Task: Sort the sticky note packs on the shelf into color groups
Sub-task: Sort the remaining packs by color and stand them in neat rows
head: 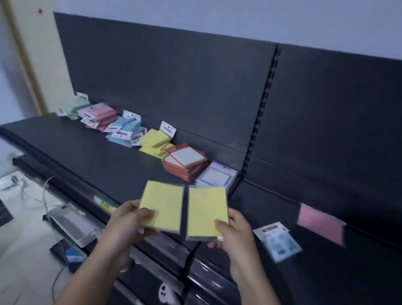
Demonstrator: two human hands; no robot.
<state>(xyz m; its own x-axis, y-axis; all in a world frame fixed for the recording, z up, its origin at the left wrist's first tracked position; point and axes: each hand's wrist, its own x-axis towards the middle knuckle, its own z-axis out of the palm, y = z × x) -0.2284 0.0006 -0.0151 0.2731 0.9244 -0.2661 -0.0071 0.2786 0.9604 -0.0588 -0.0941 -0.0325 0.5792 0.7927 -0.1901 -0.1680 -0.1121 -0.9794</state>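
Left hand [125, 221] pinching yellow pack [162, 204], right hand [233, 232] likewise, piles [185, 161] on shelf [81, 147]

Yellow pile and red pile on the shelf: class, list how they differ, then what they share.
The yellow pile shows plain yellow faces; the red pile shows white faces framed in red. The yellow pile lies left of the red pile. A white header card sticks up at the yellow pile; none shows on the red pile. Both are loose heaps on the dark shelf, against its back panel.
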